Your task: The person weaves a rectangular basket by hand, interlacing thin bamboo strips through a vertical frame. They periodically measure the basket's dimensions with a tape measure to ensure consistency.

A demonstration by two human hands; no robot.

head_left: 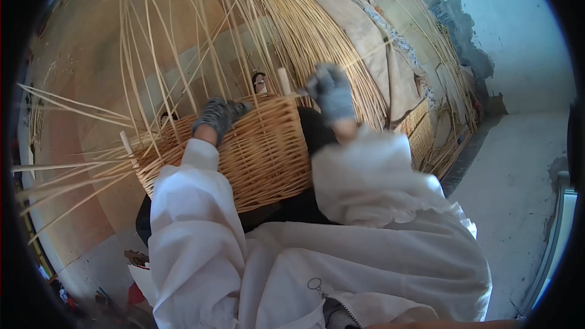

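Observation:
A half-woven wicker basket (262,158) rests across my dark-clad lap, with long thin rods rising from its far side and fanning out to the left. Pale wooden posts stand at its corners, such as the right post (284,81). In a grey glove, my left hand (218,117) is closed over the basket's upper edge, thumb toward the right. My right hand (332,94), also gloved and slightly blurred, is raised just beyond the right corner. It is closed on a thin willow rod (372,53) that slants up to the right.
A thick bundle of willow rods (317,36) lies on the floor ahead, beside a brown cloth (390,79). To the right are a woven wicker piece (417,133) and more loose rods along a pale, patchy wall (518,146). My shoes show behind the basket.

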